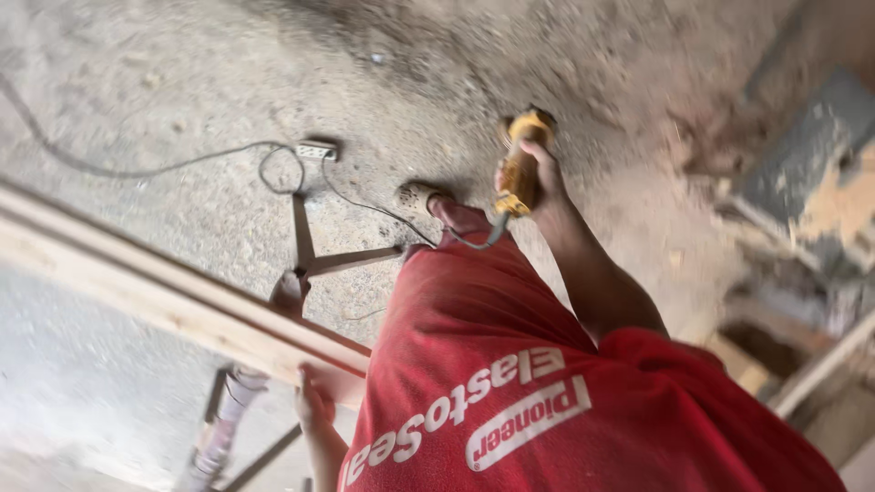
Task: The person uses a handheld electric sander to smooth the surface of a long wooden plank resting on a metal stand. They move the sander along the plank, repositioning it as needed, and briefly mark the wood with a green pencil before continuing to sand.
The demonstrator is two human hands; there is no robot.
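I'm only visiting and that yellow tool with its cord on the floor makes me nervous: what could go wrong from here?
1. The right hand holds the yellow power tool one-handed, low at the person's side; its black cord trails past the shoe to the power strip, so a foot might snag it.
2. The left hand alone grips the long wooden plank resting on the metal stand; it could perhaps tip or slide.

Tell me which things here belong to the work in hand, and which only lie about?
In hand:
- yellow power tool, gripped by right hand
- its cord to the outlet box
- wooden plank, touched by left hand
- metal stand under the plank

Lying about:
- stacked timber and debris
- sawdust on the concrete floor
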